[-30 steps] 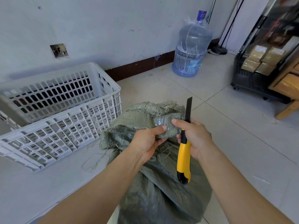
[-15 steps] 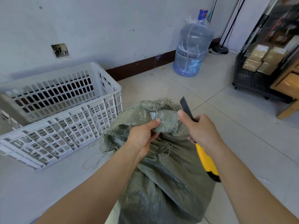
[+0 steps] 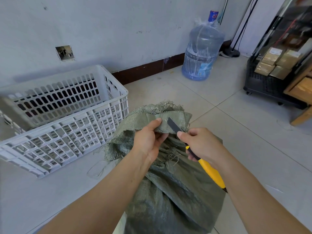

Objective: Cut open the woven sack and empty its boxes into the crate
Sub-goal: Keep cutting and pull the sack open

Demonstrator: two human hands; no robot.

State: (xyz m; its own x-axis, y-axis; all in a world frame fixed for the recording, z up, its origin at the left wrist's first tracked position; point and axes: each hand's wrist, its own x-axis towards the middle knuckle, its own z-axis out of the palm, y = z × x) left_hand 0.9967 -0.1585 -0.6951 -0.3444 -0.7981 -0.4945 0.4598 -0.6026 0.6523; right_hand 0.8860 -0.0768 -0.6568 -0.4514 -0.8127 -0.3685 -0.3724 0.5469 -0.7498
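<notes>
A grey-green woven sack (image 3: 175, 196) stands on the floor in front of me, its bunched top taped over. My left hand (image 3: 148, 141) grips the folded top of the sack, thumb on the upper side. My right hand (image 3: 202, 146) holds a yellow utility knife (image 3: 209, 171) with its dark blade extended; the blade lies across the taped fold, tip pointing up and left. A white slotted plastic crate (image 3: 70, 125) sits on the floor to the left of the sack, with nothing visible inside. The sack's contents are hidden.
A large blue water jug (image 3: 202, 49) stands against the wall behind the sack. At the right are a black wheeled cart (image 3: 263, 83) carrying brown parcels and a wooden piece of furniture (image 3: 302, 102). Loose threads lie on the tiled floor beside the crate.
My right hand has tilted the knife from upright to slanting left and brought the blade onto the sack's taped fold. My left hand keeps its grip on the sack's top.
</notes>
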